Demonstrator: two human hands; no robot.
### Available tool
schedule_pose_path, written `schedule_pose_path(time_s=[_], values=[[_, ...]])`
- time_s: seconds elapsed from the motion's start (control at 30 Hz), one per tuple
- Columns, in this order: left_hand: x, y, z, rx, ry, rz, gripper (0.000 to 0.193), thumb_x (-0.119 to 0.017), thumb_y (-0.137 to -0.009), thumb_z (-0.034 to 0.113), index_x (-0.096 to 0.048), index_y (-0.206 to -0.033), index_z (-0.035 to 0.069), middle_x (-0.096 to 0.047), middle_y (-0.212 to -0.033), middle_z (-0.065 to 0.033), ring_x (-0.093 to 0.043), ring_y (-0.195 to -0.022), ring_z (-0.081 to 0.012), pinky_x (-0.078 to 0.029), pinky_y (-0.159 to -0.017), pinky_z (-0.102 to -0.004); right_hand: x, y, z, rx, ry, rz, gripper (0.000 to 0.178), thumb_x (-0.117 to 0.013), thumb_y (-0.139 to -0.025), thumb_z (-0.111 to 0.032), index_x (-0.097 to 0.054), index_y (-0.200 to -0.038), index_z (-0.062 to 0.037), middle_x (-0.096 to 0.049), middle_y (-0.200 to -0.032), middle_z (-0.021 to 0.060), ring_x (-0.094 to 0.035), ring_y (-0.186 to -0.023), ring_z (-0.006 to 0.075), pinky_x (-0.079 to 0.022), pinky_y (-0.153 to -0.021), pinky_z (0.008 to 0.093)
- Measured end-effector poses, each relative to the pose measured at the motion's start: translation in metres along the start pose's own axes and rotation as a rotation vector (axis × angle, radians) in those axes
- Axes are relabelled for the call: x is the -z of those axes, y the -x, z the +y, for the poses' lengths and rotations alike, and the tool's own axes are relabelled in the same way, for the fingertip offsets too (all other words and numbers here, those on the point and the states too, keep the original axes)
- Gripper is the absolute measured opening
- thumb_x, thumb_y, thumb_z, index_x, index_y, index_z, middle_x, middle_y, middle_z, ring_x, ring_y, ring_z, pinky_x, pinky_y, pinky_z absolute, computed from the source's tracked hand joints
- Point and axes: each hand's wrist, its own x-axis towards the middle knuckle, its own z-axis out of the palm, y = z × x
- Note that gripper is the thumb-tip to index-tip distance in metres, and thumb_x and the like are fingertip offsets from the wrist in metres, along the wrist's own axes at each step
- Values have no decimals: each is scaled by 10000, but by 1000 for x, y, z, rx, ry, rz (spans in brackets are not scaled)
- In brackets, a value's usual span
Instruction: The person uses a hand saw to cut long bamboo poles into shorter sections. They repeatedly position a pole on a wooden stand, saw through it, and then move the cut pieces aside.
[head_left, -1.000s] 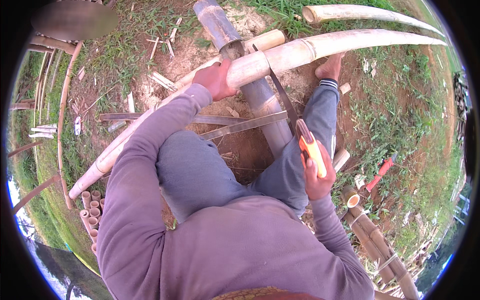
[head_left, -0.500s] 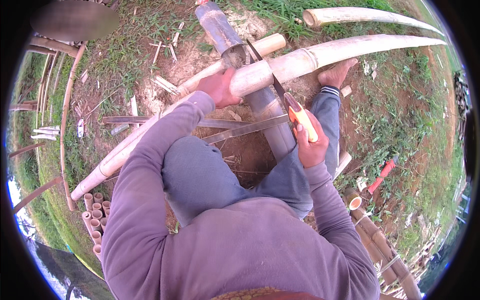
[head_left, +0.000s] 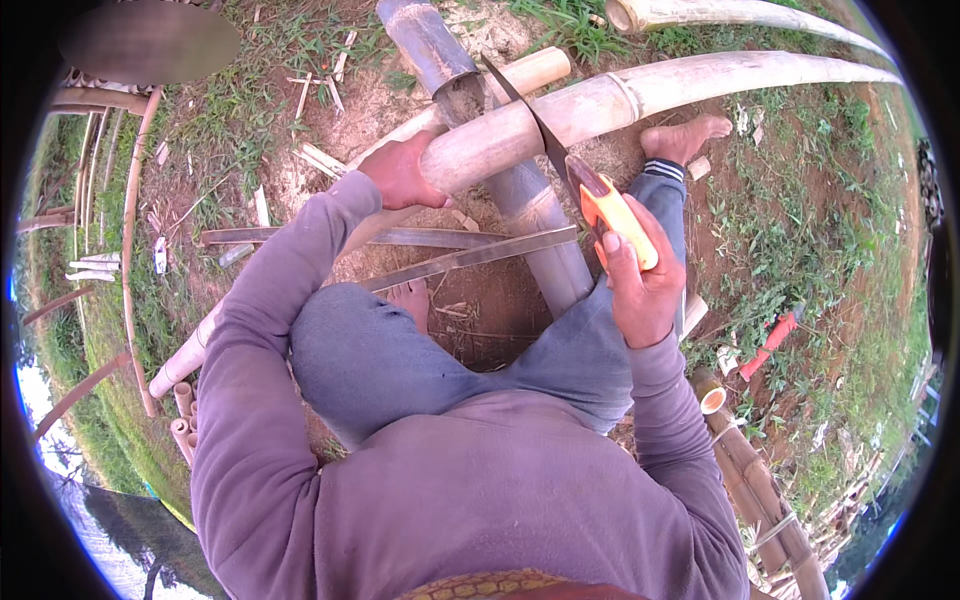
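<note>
My left hand (head_left: 400,172) is closed around the near left end of a long pale bamboo pole (head_left: 600,108). The pole stretches away to the upper right and lies across a thick greyish bamboo length (head_left: 535,210). In my right hand (head_left: 642,275) is the orange-and-yellow handle of a handsaw (head_left: 617,222), fingers wrapped round it. Its dark blade slants up to the left across the pole, a short way right of my left hand. Whether the teeth have cut into the bamboo, I cannot tell.
Another pale pole (head_left: 720,14) lies at the upper right, and one runs under the work to the lower left. Flat strips (head_left: 470,257) cross before my knees. A red-handled tool (head_left: 770,345) lies in grass at right. Short bamboo tubes (head_left: 182,430) are at left.
The pole's end and my left hand have shifted left, so the saw blade now crosses farther from that end. My right hand has moved slightly right and nearer to me.
</note>
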Motion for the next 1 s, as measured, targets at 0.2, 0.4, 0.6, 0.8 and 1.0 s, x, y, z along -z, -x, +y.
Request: schedule_pose_path(time_s=[0.2, 0.4, 0.6, 0.8, 1.0], values=[[-18, 7, 17, 90, -282, 259, 925, -906, -746, 434, -452, -1462, 62, -677, -1246, -242, -702, -1142, -449, -559, -999, -535, -18, 4, 90, 153, 33, 2, 488, -715, -1019, -126, -594, -1457, 52, -732, -1321, 177, -706, -1166, 200, -551, -1005, 338], [-24, 1, -21, -75, 117, 161, 1067, -945, -702, 503, -444, -1514, 25, -641, -1382, -262, -666, -1243, -424, -519, -1083, -480, -1, 15, 91, -47, -86, -34, 471, -696, -1021, -100, -596, -1454, 56, -718, -1343, 161, -702, -1185, 208, -541, -1040, 338], [-21, -4, -7, 24, 8, 63, 1101, -936, -673, 568, -485, -1518, 25, -720, -1261, -253, -697, -1202, -417, -530, -1061, -453, -2, 28, 135, 49, -30, -31, 446, -655, -1031, -86, -596, -1451, 53, -717, -1334, 163, -710, -1175, 214, -553, -1031, 347], [-43, 20, 13, 102, -171, 161, 1039, -912, -722, 550, -473, -1504, 27, -694, -1299, -274, -691, -1197, -451, -554, -1019, -501, 0, 25, 77, -43, -127, -42, 433, -637, -1066, -104, -589, -1461, 66, -718, -1314, 148, -705, -1120, 169, -573, -959, 305], [-56, 28, 14, 42, -236, 291, 1009, -883, -773, 538, -435, -1516, 24, -664, -1337, -278, -682, -1202, -461, -547, -1030, -519, 9, -12, -17, -101, -24, -75, 424, -674, -1065, -128, -621, -1440, 62, -733, -1266, 120, -697, -1050, 116, -566, -879, 251]])
